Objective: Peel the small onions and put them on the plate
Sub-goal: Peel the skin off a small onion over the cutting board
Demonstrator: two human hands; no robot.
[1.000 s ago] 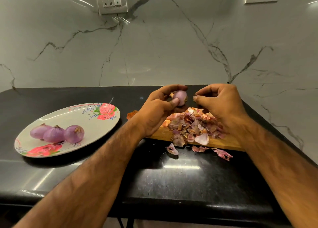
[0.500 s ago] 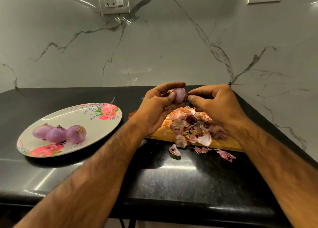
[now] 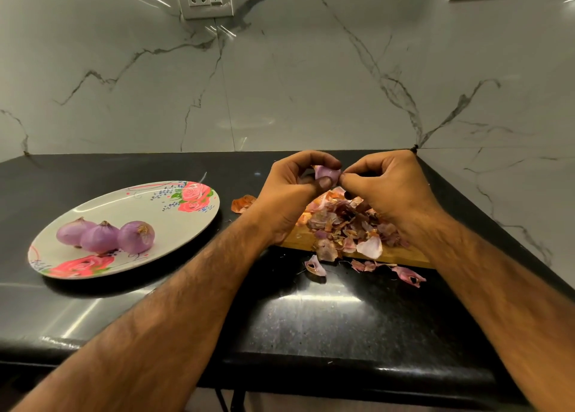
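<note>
Head view: one camera, looking down at both my hands above the cutting board (image 3: 298, 238).
Left hand (image 3: 289, 190): my fingers and thumb curl round a small purple onion (image 3: 326, 172), held in the air over the board.
Right hand (image 3: 385, 187): my thumb and forefinger are pressed together, pinching the onion at its right edge.
Plate (image 3: 174, 225): on the black counter (image 3: 311, 324), to my left; three peeled onions (image 3: 102, 236) lie touching in a row at its left side.
Peel pile (image 3: 348, 225): heaped on the board under my hands.
Loose peels (image 3: 315, 265): on the counter just in front of the board.
</note>
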